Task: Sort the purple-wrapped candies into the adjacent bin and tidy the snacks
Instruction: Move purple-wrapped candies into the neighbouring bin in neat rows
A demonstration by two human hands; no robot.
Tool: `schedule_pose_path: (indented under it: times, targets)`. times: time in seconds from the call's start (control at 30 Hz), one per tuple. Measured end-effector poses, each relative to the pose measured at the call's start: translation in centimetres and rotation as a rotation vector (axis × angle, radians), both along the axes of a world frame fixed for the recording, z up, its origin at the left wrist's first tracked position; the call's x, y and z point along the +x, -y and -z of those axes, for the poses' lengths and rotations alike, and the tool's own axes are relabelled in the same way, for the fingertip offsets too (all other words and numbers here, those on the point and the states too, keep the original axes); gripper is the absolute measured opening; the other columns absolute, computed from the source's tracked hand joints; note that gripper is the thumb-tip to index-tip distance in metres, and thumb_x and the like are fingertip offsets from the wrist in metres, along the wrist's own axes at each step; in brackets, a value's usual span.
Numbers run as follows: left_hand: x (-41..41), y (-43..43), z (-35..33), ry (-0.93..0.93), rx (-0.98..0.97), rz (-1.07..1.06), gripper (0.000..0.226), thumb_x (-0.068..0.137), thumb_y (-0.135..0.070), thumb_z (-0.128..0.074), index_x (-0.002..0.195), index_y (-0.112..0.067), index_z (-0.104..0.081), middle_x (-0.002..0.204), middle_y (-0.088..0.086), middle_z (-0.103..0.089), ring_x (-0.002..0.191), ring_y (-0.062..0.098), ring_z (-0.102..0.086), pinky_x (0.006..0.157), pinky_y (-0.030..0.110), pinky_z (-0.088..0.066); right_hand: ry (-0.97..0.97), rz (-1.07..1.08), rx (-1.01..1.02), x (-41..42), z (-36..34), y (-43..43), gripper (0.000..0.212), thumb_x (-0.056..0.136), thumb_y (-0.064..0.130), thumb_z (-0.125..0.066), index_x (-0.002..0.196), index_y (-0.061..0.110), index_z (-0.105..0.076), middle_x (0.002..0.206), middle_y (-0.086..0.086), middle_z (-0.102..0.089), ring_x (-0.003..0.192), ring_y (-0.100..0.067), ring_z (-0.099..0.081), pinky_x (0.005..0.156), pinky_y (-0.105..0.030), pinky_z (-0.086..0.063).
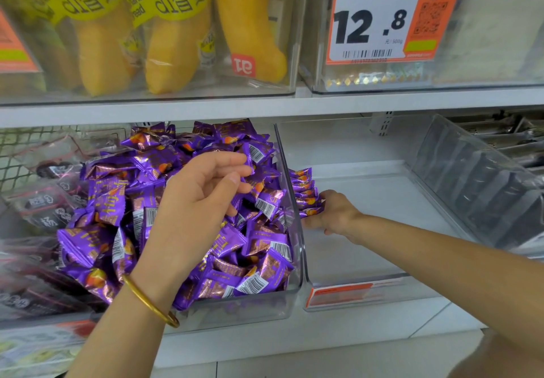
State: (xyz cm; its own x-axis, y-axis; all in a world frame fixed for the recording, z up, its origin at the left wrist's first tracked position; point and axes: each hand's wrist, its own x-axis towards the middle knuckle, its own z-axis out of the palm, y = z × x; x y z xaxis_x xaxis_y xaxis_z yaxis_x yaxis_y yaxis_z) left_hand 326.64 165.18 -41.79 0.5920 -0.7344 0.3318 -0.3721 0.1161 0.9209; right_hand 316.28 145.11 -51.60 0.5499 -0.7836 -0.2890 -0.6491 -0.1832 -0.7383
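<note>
Left hand (203,192) is hovering over purple candies (112,201), fingers (226,159) half-curled, hold unclear. Right hand (334,212) is gripping candy row (306,193) inside adjacent bin (382,201).

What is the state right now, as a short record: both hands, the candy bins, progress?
left hand: over the purple candies in the full bin, fingers loosely curled; pinch unclear
right hand: in the adjacent bin, touching the candy row; grip unclear
candy row: lined up against that bin's left wall
progress: most candies not yet moved
</note>
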Motion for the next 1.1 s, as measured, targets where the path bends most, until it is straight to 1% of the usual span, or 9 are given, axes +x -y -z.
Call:
schedule_pose_path:
  times: [0.07, 0.17, 0.33, 0.4, 0.5, 0.6, 0.77, 0.9, 1.1]
  targets:
    - [0.0, 0.0, 0.0, 0.001, 0.000, -0.004, 0.027, 0.093, 0.002, -0.047, 0.099, -0.019, -0.062, 0.096, 0.000, -0.069, 0.069, -0.001, -0.063, 0.049, 0.012, -0.045, 0.021, 0.021, 0.011, 0.1, 0.1, 0.2, 0.042, 0.073, 0.024, -0.079, 0.099, 0.012, -0.050, 0.113, -0.012, -0.059, 0.091, -0.020, -0.055, 0.052, -0.023, -0.047]
    - [-0.2, 0.0, -0.1, -0.004, 0.000, -0.009, 0.026, 0.093, 0.002, -0.046, 0.100, -0.017, -0.061, 0.093, -0.003, -0.068, 0.061, -0.004, -0.061, 0.042, 0.008, -0.038, -0.002, 0.010, -0.010, 0.4, 0.4, 0.4, 0.045, 0.071, 0.029, -0.081, 0.103, 0.012, -0.055, 0.114, -0.013, -0.058, 0.097, -0.023, -0.057, 0.056, -0.024, -0.050]
    - [-0.3, 0.1, -0.2, 0.011, 0.008, -0.004, 0.024, 0.093, 0.002, -0.046, 0.103, -0.014, -0.062, 0.097, 0.002, -0.068, 0.060, -0.004, -0.060, 0.042, 0.007, -0.038, -0.047, 0.000, -0.052, 0.8, 0.8, 0.6, 0.045, 0.069, 0.035, -0.081, 0.098, 0.019, -0.050, 0.118, -0.012, -0.056, 0.109, -0.025, -0.054, 0.088, -0.034, -0.049]
    - [-0.2, 0.1, -0.1, 0.014, 0.004, -0.004, 0.025, 0.093, 0.002, -0.046, 0.102, -0.015, -0.062, 0.097, 0.001, -0.069, 0.064, -0.003, -0.062, 0.046, 0.009, -0.041, -0.050, 0.007, -0.046, 0.7, 0.7, 0.5, 0.044, 0.070, 0.034, -0.080, 0.097, 0.019, -0.048, 0.119, -0.013, -0.054, 0.109, -0.025, -0.054, 0.083, -0.032, -0.049]
    - [-0.2, 0.0, -0.1, 0.006, 0.004, -0.002, 0.025, 0.093, 0.003, -0.046, 0.104, -0.013, -0.062, 0.093, -0.003, -0.068, 0.062, -0.003, -0.062, 0.043, 0.008, -0.039, -0.051, 0.010, -0.034, 0.4, 0.4, 0.4, 0.045, 0.069, 0.034, -0.081, 0.096, 0.018, -0.049, 0.119, -0.013, -0.054, 0.106, -0.025, -0.056, 0.064, -0.026, -0.049]
    - [-0.1, 0.0, -0.1, -0.002, 0.003, -0.003, 0.024, 0.093, 0.002, -0.046, 0.103, -0.013, -0.062, 0.095, 0.000, -0.069, 0.063, -0.003, -0.062, 0.044, 0.009, -0.040, -0.054, 0.012, -0.022, 0.2, 0.2, 0.3, 0.048, 0.070, 0.034, -0.081, 0.099, 0.016, -0.046, 0.120, -0.013, -0.052, 0.108, -0.026, -0.054, 0.068, -0.031, -0.051]
    - [0.1, -0.1, 0.0, -0.012, -0.004, -0.004, 0.026, 0.092, 0.003, -0.046, 0.101, -0.016, -0.063, 0.096, 0.000, -0.070, 0.075, 0.003, -0.066, 0.053, 0.015, -0.048, 0.007, 0.082, 0.011, -0.2, -0.4, 0.3, 0.071, 0.074, 0.032, -0.078, 0.125, 0.002, -0.038, 0.116, -0.018, -0.055, 0.100, -0.029, -0.059, 0.080, -0.040, -0.054]
    - [0.0, -0.1, 0.0, -0.006, -0.006, 0.002, 0.027, 0.092, 0.004, -0.046, 0.101, -0.016, -0.063, 0.096, 0.000, -0.070, 0.073, 0.001, -0.065, 0.052, 0.015, -0.048, 0.030, 0.088, 0.002, 0.1, -0.3, 0.2, 0.071, 0.076, 0.030, -0.076, 0.126, 0.000, -0.036, 0.106, -0.017, -0.056, 0.086, -0.025, -0.057, 0.074, -0.038, -0.054]
    - [0.2, -0.1, 0.0, -0.002, -0.010, 0.002, 0.026, 0.093, 0.003, -0.046, 0.102, -0.015, -0.063, 0.095, -0.001, -0.070, 0.075, 0.003, -0.066, 0.053, 0.016, -0.049, 0.023, 0.063, 0.014, -0.1, -0.3, 0.0, 0.071, 0.076, 0.029, -0.076, 0.127, 0.003, -0.034, 0.110, -0.015, -0.056, 0.094, -0.026, -0.058, 0.071, -0.035, -0.054]
